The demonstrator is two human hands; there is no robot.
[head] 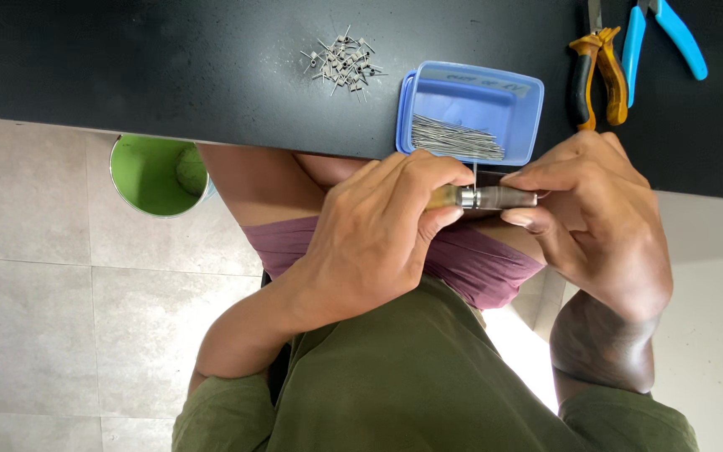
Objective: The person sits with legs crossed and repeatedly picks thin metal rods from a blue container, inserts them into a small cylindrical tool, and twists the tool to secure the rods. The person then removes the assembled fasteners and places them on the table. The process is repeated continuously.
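- Left hand [378, 230] was wrapped around one end of a small cylindrical metal tool with a yellowish handle [483, 197], fingers closed tight on it.
- Right hand [592, 209] pinched the tool's other, silvery end between thumb and fingertips.
- Tool's long axis ran straight from one grip to the other, level, held over the lap just off the edge of the black tabletop [169, 59].
- A thin wire piece [475, 174] stuck out from the tool between the two grips, pointing toward the table.
- Just beyond the grips sat a blue plastic rectangular tub [529, 109] holding a bundle of straight steel wires [455, 139]; both hands were about equally near it.
- Further off beyond the left grip lay a pile of small coiled wire bits [343, 60].
- Beyond the right grip lay orange-handled pliers [597, 75] and blue-handled cutters [658, 38].
- A green cup [156, 174] stood on the floor, well off to the left grip's side.
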